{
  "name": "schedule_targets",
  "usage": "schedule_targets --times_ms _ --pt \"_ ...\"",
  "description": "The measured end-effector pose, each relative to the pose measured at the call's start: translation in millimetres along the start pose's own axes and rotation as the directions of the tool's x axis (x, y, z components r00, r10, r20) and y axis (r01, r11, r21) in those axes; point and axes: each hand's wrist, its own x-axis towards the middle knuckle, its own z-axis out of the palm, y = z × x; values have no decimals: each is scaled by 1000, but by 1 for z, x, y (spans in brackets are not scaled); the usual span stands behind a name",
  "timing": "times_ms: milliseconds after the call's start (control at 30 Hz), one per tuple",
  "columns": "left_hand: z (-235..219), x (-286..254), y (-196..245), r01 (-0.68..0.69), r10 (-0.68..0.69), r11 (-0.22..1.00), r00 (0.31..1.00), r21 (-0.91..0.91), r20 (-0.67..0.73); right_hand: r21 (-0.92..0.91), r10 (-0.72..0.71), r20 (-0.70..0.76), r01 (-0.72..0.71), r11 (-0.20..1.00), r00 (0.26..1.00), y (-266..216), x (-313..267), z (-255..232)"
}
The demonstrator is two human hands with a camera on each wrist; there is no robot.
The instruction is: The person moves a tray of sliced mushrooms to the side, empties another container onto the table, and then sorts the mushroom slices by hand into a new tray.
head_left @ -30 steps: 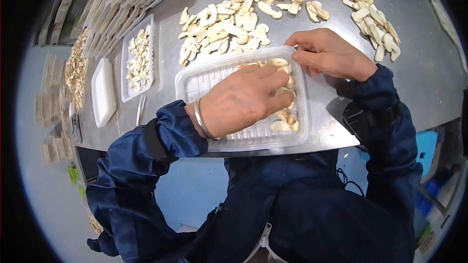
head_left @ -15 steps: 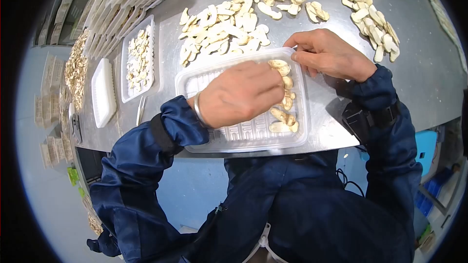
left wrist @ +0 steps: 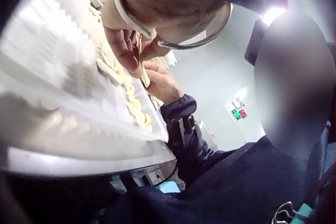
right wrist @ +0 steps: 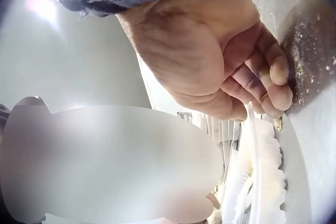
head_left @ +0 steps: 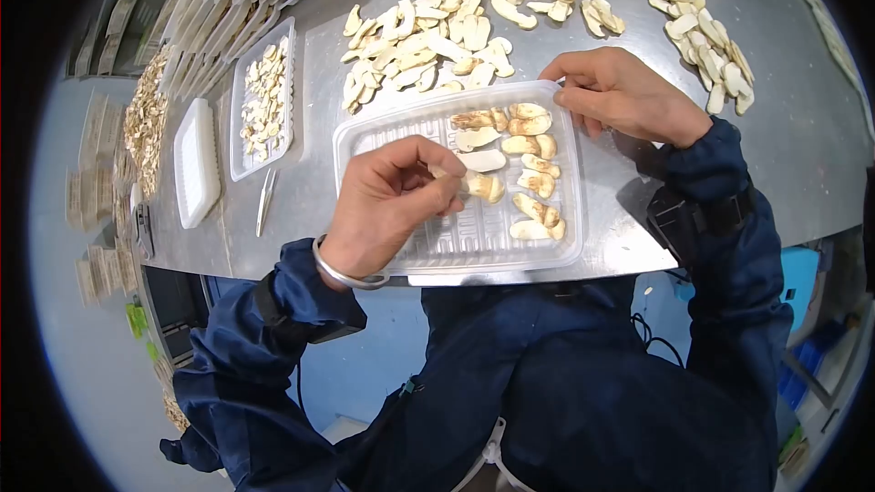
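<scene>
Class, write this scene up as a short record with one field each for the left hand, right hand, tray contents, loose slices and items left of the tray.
Left hand: pinches a mushroom slice over the tray
Right hand: holds the clear tray at its far right corner
Tray contents: slices laid in rows toward the right
Loose slices: spread pile beyond the tray, on the metal table
Left of tray: slim tool, white tray
</scene>
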Motion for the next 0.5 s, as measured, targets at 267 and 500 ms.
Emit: schedule_targets --times_ms 267,500 --pt "2 6 -15 -19 29 958 999 285 -28 -43 18 -8 -19 999 1000 -1 0 0" --pt "-1 -5 -14 -60 62 914 998 402 9 -57 -4 -8 3 998 1000 -2 0 -1"
